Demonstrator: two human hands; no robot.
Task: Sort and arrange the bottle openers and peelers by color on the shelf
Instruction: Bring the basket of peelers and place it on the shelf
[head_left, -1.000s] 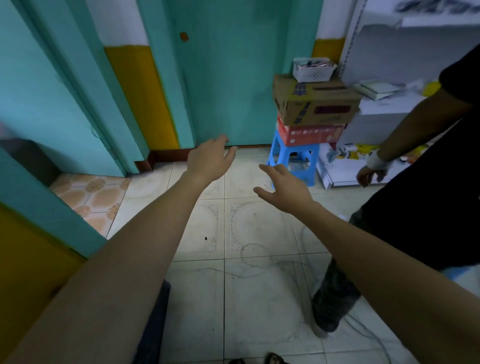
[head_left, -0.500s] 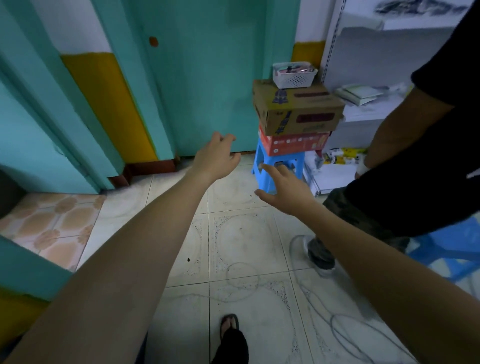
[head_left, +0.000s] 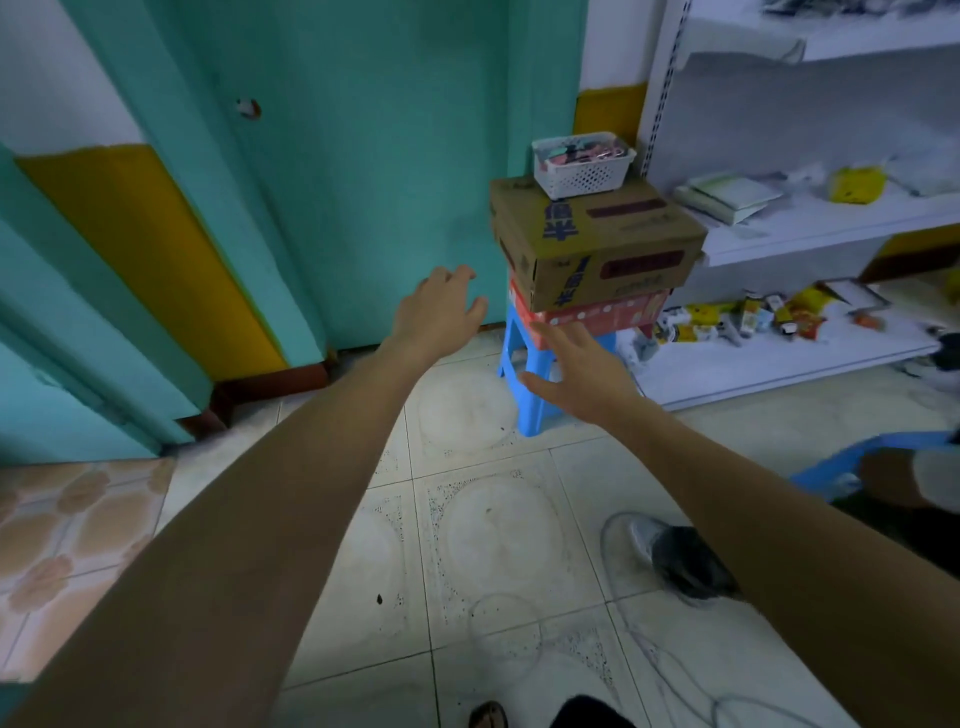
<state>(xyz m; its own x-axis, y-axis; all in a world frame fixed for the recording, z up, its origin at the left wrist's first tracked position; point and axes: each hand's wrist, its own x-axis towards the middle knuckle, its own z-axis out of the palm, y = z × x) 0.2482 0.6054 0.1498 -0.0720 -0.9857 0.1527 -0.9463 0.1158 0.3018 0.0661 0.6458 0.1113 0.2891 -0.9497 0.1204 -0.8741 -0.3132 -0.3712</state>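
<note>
A small white basket (head_left: 583, 167) holding pink and dark small items stands on a brown cardboard box (head_left: 597, 244), which sits on a red box (head_left: 602, 319) atop a blue plastic stool (head_left: 524, 379). To the right is a white shelf unit (head_left: 810, 228). Both my arms reach forward over the tiled floor. My left hand (head_left: 439, 312) hovers open, left of the boxes. My right hand (head_left: 576, 371) is open with fingers spread, in front of the stool and just below the red box. Neither hand holds anything.
A teal door (head_left: 374, 156) and teal-yellow walls close the left and back. The shelf's boards carry books (head_left: 727, 195), a yellow packet (head_left: 857, 184) and several small packages (head_left: 748, 317). Another person's shoe (head_left: 675, 556) and a blue stool (head_left: 852, 462) are at right; a cable lies on the floor.
The view has moved closer to the stool and shelf. Both hands have advanced toward the stacked boxes. The other person has shifted out to the right, leaving only a shoe visible.
</note>
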